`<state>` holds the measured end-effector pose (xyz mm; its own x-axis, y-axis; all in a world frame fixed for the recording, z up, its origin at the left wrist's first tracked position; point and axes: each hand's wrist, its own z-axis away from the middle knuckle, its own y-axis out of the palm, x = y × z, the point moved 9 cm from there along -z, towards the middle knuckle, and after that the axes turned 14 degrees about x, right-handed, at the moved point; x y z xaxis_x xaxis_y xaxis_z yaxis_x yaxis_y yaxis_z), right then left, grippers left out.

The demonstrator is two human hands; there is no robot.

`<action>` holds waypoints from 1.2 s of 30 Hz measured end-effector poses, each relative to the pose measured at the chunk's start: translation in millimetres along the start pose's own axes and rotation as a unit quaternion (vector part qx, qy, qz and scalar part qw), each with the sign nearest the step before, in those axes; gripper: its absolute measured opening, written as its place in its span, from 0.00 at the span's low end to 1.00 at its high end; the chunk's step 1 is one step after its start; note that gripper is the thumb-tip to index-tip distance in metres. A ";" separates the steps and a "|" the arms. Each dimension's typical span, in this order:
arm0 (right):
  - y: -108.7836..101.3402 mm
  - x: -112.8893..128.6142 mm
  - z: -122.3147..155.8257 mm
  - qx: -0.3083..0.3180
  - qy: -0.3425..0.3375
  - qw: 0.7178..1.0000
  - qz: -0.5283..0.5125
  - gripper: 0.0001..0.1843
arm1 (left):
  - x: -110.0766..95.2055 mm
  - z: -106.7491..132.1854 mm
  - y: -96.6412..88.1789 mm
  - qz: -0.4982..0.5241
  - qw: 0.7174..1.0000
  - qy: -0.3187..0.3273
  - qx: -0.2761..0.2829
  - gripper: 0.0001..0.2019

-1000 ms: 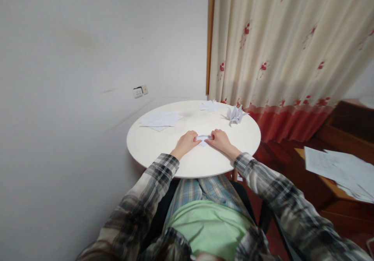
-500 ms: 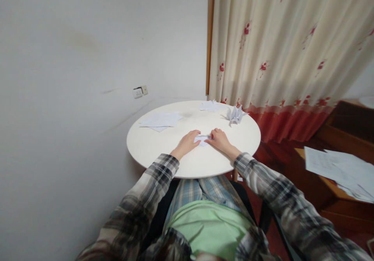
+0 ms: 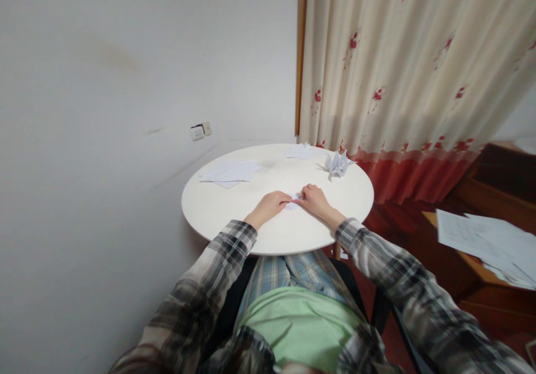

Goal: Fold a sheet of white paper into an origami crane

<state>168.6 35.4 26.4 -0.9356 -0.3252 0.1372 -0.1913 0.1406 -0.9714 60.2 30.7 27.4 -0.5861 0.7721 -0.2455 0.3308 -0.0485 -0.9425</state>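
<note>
A small piece of folded white paper (image 3: 292,206) lies on the round white table (image 3: 234,212), between my two hands and partly covered by them. My left hand (image 3: 271,206) has its fingers and thumb closed on the paper's left side. From the right, my right hand (image 3: 315,200) pinches the paper with bent fingers and thumb. The fingertips of both hands nearly meet over it. Past my right hand stands a cluster of folded paper cranes (image 3: 337,165).
Flat sheets of white paper (image 3: 230,172) lie at the table's left. More paper (image 3: 299,151) is at the back edge. A wall with a socket (image 3: 197,133) borders the left, a curtain (image 3: 377,84) the back right. Papers (image 3: 486,243) lie on a wooden cabinet at right.
My left hand has shifted right and its fingers have closed onto the paper, covering more of it. My right hand has stayed almost still.
</note>
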 end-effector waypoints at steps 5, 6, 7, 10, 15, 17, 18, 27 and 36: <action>2.1 -0.5 -1.5 0.002 0.000 1.000 0.005 0.17 | -9.1 1.6 -0.9 -0.051 0.999 0.002 0.002 0.14; 2.5 -0.5 -1.7 0.003 0.001 1.000 0.007 0.16 | -11.4 1.9 -1.3 -0.057 0.998 0.005 0.004 0.13; 2.7 -0.3 -1.7 0.004 0.002 1.000 0.008 0.15 | -13.3 2.1 -1.8 -0.060 0.998 0.007 0.006 0.13; 2.5 0.7 -1.2 0.005 0.009 1.000 0.012 0.11 | -14.0 2.0 -3.5 -0.055 0.998 0.000 0.008 0.12; 3.8 0.1 -0.3 0.015 0.024 0.999 0.018 0.08 | -8.2 0.4 -3.7 -0.051 0.998 -0.019 0.005 0.11; 5.3 -0.8 -0.5 0.019 0.028 0.999 0.023 0.07 | -5.9 0.0 -3.1 -0.052 0.998 -0.025 0.006 0.11; 5.8 -1.2 -0.5 0.019 0.028 0.999 0.025 0.08 | -5.0 -0.2 -2.8 -0.052 0.998 -0.027 0.006 0.11; -0.5 -3.2 1.7 -0.011 0.019 1.000 0.008 0.13 | -1.2 0.9 -0.7 -0.037 0.999 -0.003 -0.005 0.12; -1.0 8.8 0.1 -0.016 -0.069 0.997 -0.041 0.09 | 1.9 1.8 3.7 -0.029 0.999 0.012 -0.008 0.12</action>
<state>160.6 32.3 28.5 -0.8677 -0.4613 0.1851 -0.2758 0.1368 -0.9514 58.9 30.9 23.1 -0.5872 0.7879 -0.1853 0.3089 0.0065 -0.9511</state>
